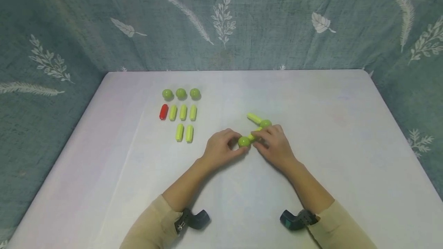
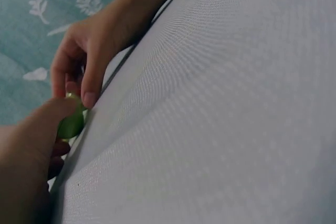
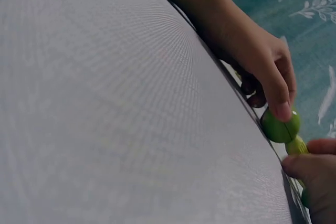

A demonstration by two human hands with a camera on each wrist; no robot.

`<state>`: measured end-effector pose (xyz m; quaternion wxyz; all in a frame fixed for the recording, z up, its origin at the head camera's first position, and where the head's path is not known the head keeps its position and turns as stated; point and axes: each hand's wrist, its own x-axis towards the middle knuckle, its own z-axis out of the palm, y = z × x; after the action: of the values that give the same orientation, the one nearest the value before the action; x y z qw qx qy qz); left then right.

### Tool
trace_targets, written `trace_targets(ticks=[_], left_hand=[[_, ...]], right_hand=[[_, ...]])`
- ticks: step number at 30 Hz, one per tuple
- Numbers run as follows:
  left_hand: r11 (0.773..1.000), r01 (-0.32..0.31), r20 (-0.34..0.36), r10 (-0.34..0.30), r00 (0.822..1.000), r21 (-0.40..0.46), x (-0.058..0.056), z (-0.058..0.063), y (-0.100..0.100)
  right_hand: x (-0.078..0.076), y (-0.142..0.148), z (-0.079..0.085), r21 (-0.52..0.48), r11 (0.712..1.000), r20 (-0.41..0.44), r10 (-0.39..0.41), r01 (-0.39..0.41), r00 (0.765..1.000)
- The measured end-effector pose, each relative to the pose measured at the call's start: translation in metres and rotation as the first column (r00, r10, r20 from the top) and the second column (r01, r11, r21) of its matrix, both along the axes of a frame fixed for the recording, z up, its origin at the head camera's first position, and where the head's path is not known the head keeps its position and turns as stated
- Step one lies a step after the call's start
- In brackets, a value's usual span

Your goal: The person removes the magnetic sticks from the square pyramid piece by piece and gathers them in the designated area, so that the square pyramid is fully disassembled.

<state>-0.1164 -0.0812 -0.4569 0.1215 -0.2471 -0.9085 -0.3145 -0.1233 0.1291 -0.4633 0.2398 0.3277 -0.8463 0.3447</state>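
My left hand (image 1: 222,147) grips a round green ball (image 1: 244,141) between thumb and fingers; the right wrist view shows the thumb on this green ball (image 3: 280,125). My right hand (image 1: 275,146) pinches a yellow-green ribbed stick (image 1: 252,137) that meets the ball's upper right side. Past the right fingertips, a second green ball (image 1: 265,123) sits in line with that stick. Another yellow-green stick (image 1: 254,118) runs from it toward the upper left, so the pieces form a bent chain close over the white table. The right fingers partly cover the middle stick.
Left of the hands, three green balls (image 1: 181,93) stand in a row on the white table (image 1: 311,99). Below them lie a red stick (image 1: 164,112) and several yellow-green sticks (image 1: 183,112) in two rows. A leaf-patterned teal cloth (image 1: 263,22) surrounds the table's back and sides.
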Motion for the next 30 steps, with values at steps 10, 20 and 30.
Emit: trace_targets(ticks=[10,20,30], left_hand=[[0.999,0.047,0.134,-0.050,0.990,0.021,-0.006,0.006,-0.017],[0.968,0.223,0.400,-0.251,0.881,0.116,-0.014,0.016,-0.036],[0.942,0.316,0.480,-0.330,0.813,0.111,-0.014,0.026,-0.040]], right_hand=[[-0.004,0.001,0.004,-0.027,0.995,0.099,-0.093,0.096,0.991],[-0.005,0.001,0.005,-0.044,0.999,0.088,-0.025,0.029,0.996],[0.001,0.000,0.003,0.019,0.999,0.029,0.040,-0.041,0.999]])
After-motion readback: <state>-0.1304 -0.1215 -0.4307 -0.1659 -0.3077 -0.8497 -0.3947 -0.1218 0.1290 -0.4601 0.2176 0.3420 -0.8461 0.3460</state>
